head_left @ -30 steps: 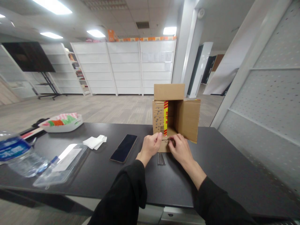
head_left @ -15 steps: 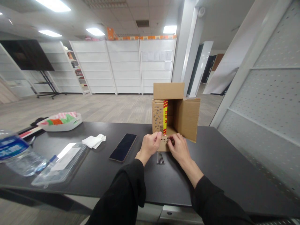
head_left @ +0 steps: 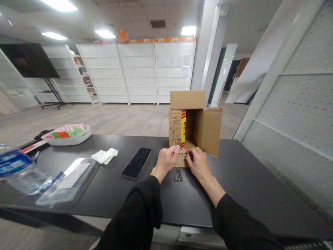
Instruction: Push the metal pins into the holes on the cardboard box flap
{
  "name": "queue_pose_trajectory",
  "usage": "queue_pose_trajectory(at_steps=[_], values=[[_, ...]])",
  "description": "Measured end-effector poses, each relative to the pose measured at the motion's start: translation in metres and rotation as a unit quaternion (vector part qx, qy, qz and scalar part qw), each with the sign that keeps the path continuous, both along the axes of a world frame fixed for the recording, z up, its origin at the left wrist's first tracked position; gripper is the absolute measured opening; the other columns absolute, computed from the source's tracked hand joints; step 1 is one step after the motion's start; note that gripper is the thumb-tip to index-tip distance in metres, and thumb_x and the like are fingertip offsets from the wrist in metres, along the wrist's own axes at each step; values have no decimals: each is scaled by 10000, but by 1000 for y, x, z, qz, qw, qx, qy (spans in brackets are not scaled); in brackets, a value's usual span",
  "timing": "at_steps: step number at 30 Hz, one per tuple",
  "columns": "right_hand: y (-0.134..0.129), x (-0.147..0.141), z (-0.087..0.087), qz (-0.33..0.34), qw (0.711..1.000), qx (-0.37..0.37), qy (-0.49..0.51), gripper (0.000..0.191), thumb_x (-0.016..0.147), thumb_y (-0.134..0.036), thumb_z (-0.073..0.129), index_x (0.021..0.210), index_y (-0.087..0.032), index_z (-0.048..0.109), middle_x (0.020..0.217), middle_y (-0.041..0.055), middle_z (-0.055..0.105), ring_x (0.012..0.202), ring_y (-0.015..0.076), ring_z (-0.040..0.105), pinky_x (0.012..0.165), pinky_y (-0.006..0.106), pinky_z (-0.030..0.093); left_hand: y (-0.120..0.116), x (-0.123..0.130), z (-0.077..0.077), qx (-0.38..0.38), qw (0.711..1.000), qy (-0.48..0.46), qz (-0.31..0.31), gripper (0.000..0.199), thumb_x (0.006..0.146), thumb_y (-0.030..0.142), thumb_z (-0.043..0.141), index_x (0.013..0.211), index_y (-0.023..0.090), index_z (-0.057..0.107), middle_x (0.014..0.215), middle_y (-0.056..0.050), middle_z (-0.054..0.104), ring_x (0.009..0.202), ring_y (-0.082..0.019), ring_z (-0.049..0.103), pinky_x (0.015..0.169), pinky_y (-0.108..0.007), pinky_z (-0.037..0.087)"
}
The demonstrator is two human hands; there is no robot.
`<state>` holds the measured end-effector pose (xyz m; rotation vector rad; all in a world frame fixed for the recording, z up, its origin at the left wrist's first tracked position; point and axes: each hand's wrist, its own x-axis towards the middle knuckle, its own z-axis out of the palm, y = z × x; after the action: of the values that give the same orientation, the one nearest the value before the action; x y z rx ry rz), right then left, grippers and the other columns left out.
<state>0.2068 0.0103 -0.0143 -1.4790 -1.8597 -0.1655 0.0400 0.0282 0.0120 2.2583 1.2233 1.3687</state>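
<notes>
Left hand (head_left: pixel 166 160) and right hand (head_left: pixel 199 161) at a cardboard box (head_left: pixel 207 129).
Both are curled at its near flap (head_left: pixel 182 161); cannot tell if gripping. Thin metal rods (head_left: pixel 178 174) lie nearer.

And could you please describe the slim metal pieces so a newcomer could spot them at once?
On the black table, find the open cardboard box. Just on its near side lie the slim metal pieces; unlike the broad, flat phone to their left, they spread in a small fan.

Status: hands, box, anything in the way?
Left hand, right hand: both curled at lower flap; grip contents hidden. Cardboard box open. Thin metal rods lie just in front.
</notes>
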Motion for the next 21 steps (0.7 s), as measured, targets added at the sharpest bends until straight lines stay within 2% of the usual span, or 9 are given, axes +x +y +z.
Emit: queue_pose_trajectory(at_steps=[21], values=[[2,0,-3,-8,1000,11,-17,145,918,-200,460,878,-176,597,879,90,645,877,232,586,773,340,399,0,0,1,7,1000,-5,4,447,969,395,342,570,193,332,498,50,331,451,-61,314,500,-229,231]])
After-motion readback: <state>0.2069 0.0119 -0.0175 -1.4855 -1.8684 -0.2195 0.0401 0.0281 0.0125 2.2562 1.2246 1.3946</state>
